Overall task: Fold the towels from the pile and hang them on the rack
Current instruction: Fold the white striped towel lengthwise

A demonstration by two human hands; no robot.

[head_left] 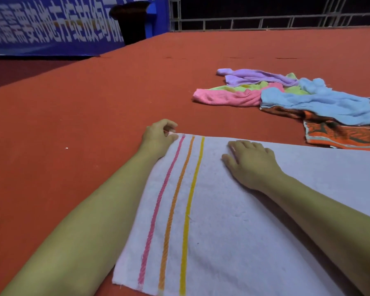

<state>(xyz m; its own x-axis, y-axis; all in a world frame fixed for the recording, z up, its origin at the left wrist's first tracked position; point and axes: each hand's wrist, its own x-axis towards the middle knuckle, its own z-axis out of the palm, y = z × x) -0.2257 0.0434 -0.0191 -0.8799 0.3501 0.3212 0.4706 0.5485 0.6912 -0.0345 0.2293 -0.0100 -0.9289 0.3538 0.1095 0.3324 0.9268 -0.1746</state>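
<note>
both bare forearms reach forward from the six o'clock edge toward twelve o'clock. the left hand [158, 135] lies at about eleven o'clock of the right, knuckles up, its fingers curled and pinching the far left corner of the white terry towel with pink, orange and yellow stripes [212, 221]. the right hand [251, 162] lies palm down on that towel, fingers straight, close together and pointing toward eleven o'clock.

Dim, warm-tinted light from above, soft shadow under the right forearm on the white towel [233, 221], dark background past the railing [265, 20], banner [51, 28] lettering smeared by motion blur, wide-angle bending at edges, mild grain throughout
</note>
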